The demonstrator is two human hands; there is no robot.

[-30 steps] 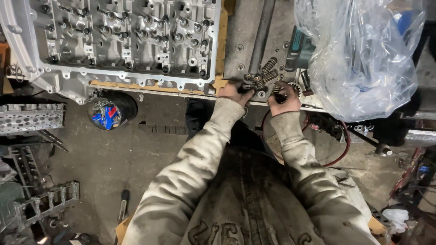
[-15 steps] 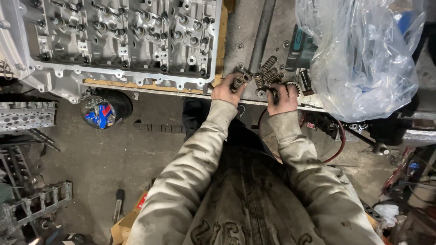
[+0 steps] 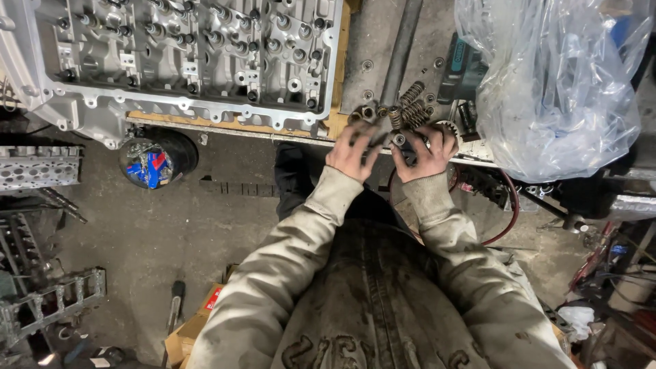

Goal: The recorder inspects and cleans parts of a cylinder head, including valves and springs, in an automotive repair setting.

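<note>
Aluminium head (image 3: 184,55): laid flat on bench, left of both hands, well apart.
Spring cluster (image 3: 408,109): coils tilted, long axes running up-right, just beyond fingertips.
Left hand (image 3: 352,150): fingers spread, touching small parts at bench edge; grip can't be told.
Right hand (image 3: 425,154): nearer springs; curled over a small part, closure unclear.

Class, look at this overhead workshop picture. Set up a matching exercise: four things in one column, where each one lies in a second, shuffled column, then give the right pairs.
Things:
1. cylinder head
2. clear plastic bag
3. coil springs
4. round bin

Places:
A. on the floor below the bench edge, left of the person's arms
B. just beyond the left hand and right hand
C. top left, on the bench
D. top right, on the bench

Pairs: 1-C, 2-D, 3-B, 4-A
</note>
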